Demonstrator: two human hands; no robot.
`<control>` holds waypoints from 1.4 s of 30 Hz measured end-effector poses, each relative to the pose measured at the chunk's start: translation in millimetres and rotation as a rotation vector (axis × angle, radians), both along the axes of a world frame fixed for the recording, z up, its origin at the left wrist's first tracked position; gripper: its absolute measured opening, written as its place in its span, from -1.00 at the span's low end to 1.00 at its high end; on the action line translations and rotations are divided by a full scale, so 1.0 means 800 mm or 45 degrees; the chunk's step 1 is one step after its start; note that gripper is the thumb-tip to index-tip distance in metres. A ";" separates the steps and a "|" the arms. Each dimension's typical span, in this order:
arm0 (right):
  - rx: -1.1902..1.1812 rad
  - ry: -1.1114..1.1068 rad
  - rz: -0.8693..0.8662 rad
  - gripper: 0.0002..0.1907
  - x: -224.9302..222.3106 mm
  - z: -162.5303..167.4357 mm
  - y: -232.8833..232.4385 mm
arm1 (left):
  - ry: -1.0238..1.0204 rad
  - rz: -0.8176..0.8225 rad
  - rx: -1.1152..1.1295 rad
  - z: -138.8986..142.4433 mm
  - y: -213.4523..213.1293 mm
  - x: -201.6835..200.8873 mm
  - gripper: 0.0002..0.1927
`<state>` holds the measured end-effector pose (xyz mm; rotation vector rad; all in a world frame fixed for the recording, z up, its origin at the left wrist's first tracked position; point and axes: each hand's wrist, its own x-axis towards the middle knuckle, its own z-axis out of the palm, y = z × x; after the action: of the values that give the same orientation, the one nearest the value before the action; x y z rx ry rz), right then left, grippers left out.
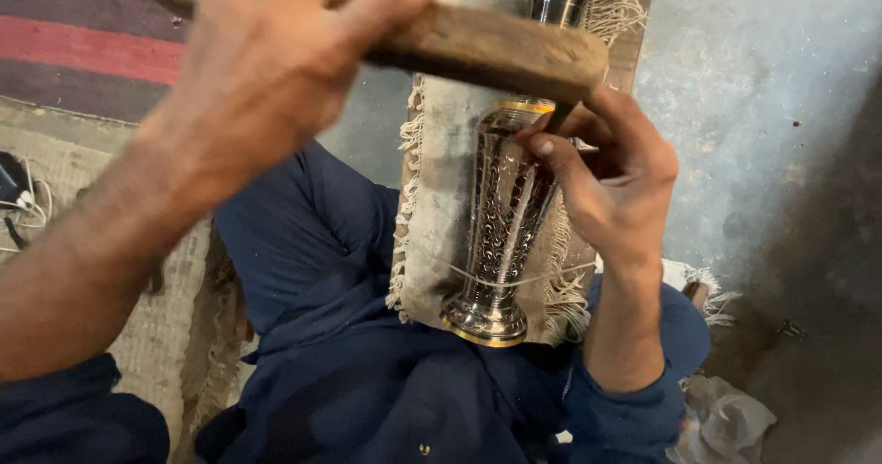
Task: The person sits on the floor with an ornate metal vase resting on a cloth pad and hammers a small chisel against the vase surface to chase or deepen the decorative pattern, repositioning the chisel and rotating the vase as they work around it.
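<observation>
From the head view I see my left hand (262,55) raised high at the upper left, its fingers wrapped tight around a thick wooden stick (487,49) that runs to the right and ends just above the other hand. My right hand (606,175) sits lower on the right, its fingertips pinched together on a thin dark tool (559,118) whose upper end stands right under the end of the stick; how the tool meets the metal below I cannot tell, as the fingers hide it. Under that hand lies a tall engraved metal vase (505,216), silver with gold rims, tilted lengthwise with its flared foot pointing toward my lap and its upper part running away under the stick. The vase rests on a worn, fringed cloth (441,198) that covers a narrow support between my knees. My legs in dark blue trousers (312,335) fill the lower part of the view. To the left a striped rug (83,50) lies on the floor; to the right the grey concrete floor (753,87) shows bare.
</observation>
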<state>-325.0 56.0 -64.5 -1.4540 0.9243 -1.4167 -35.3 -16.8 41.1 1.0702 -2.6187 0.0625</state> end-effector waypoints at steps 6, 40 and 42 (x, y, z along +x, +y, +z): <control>0.009 0.145 0.084 -0.57 -0.013 0.006 -0.010 | 0.096 -0.011 0.033 -0.018 0.012 0.012 -0.33; -0.126 0.196 0.054 -0.60 0.014 -0.003 0.012 | 0.358 -0.115 0.079 -0.006 0.056 0.026 -0.31; -0.123 0.205 0.048 -0.61 0.012 -0.006 0.012 | 0.132 0.019 0.014 -0.011 0.059 0.024 -0.34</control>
<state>-315.5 66.0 -69.6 -1.6694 0.9332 -1.3475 -16.4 30.5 32.3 1.0675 -2.5219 -0.0042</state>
